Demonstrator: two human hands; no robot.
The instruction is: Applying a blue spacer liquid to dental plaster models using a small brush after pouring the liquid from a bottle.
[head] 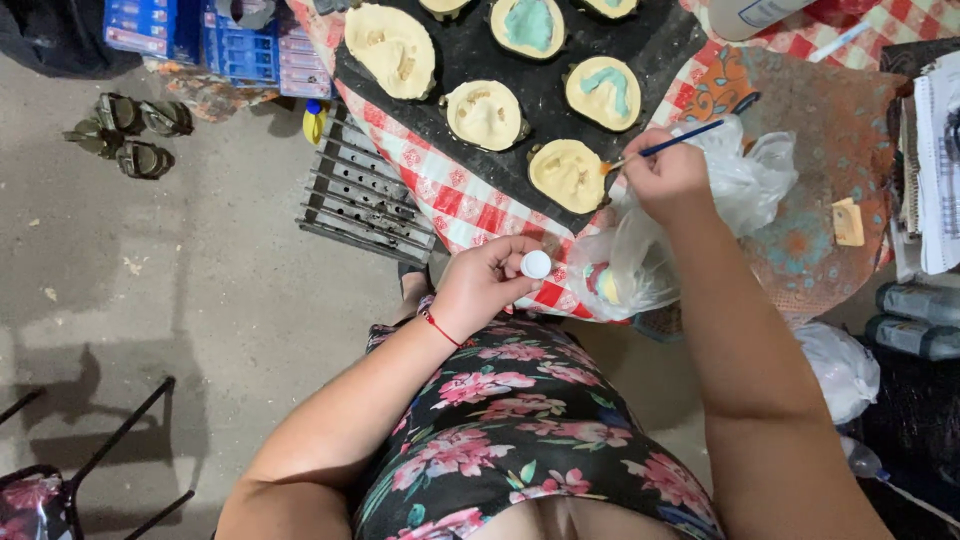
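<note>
Paintbrush (668, 148): blue handle, pinched in my right hand (668, 180), tip touching the near cream mould (568, 175).
Near mould: cream all over from what I see, no colour on it yet; it lies at the near edge of the black tray (650, 45).
Left hand (485, 283): curled round a small white-capped pot (536, 264), held above my lap, near the table edge.
Other moulds: I count two with teal filling, one at the far middle (528, 27), one on the right (603, 92); the left ones (391, 50) and the middle one (485, 114) look bare.
Progress: I judge it partly done, with several moulds uncoloured.
Clear plastic bag (690, 230): crumpled under my right wrist, on the red checked cloth (470, 205).
Sandals (130, 130): far left on the floor.
</note>
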